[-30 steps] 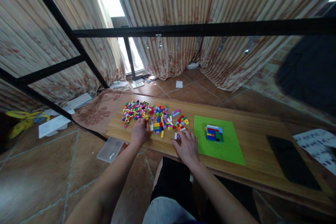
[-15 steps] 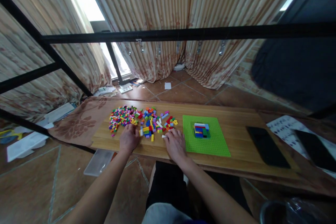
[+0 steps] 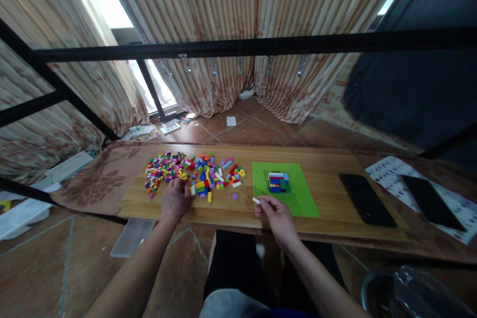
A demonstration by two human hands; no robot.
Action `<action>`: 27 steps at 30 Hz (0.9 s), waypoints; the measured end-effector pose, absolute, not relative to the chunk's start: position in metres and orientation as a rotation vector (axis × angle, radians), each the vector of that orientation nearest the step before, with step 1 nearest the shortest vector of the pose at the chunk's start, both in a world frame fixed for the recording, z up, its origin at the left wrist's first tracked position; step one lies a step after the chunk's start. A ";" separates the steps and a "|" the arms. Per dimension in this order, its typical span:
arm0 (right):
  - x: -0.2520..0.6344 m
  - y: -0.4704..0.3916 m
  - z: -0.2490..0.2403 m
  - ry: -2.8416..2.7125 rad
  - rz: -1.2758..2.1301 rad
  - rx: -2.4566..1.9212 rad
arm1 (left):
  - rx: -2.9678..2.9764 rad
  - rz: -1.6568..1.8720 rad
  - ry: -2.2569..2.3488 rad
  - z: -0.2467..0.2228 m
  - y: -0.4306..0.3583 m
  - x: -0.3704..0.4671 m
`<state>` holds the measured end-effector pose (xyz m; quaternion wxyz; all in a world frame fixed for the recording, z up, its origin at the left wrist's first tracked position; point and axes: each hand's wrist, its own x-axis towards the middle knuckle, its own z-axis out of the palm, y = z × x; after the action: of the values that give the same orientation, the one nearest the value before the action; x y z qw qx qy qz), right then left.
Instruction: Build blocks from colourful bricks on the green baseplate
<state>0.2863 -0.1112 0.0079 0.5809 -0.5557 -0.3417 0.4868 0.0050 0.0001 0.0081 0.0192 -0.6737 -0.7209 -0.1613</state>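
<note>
My right hand [image 3: 276, 214] pinches a small white toy brick [image 3: 256, 200] between thumb and fingers, just above the front left edge of the green baseplate [image 3: 305, 198]. On that plate stands a small built block of bricks [image 3: 276, 184] in blue, red, white and green. My left hand [image 3: 176, 200] rests on the board with its fingers curled, at the front edge of the pile of small mixed bricks [image 3: 164, 166]; whatever is under its fingertips is hidden. Between the hands lie larger loose bricks [image 3: 208, 179], and a single purple brick [image 3: 234, 196] sits apart from them.
The wooden board [image 3: 328, 159] carries a dark phone-like slab [image 3: 367, 198] at the right. Beyond it are a printed sheet [image 3: 387, 171] and another dark slab [image 3: 432, 201]. A clear plastic tray [image 3: 132, 237] is below the left front edge. A black metal rail [image 3: 238, 48] crosses ahead.
My right hand has moved right from the loose bricks toward the green plate, carrying the white brick. A purple brick now shows where it was. The left hand stays by the small pile.
</note>
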 end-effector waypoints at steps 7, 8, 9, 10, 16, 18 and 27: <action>0.329 -0.133 0.009 -0.662 1.154 -1.335 | -2.093 -0.467 -2.228 0.011 0.000 0.006; 0.334 -0.135 0.008 -0.685 1.117 -1.369 | -2.094 -0.467 -2.229 0.011 -0.001 0.007; 0.338 -0.135 0.006 -0.714 1.071 -1.406 | -2.096 -0.469 -2.229 0.011 -0.001 0.007; 0.342 -0.135 0.005 -0.753 1.018 -1.445 | -2.097 -0.471 -2.230 0.012 -0.001 0.007; 0.365 -0.126 0.014 -1.247 0.556 -1.740 | -2.099 -0.461 -2.231 0.011 0.000 0.007; 0.368 -0.117 0.022 -1.424 0.356 -1.782 | -2.094 -0.455 -2.233 0.010 0.000 0.007; 0.365 -0.077 0.019 -1.707 -0.007 -1.658 | -2.092 -0.467 -2.227 0.009 0.000 0.006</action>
<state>0.3649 -0.0774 0.0194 0.3720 -0.6468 -0.6658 -0.0029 0.0063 0.0001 0.0088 0.0250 -0.6766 -0.7202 -0.1511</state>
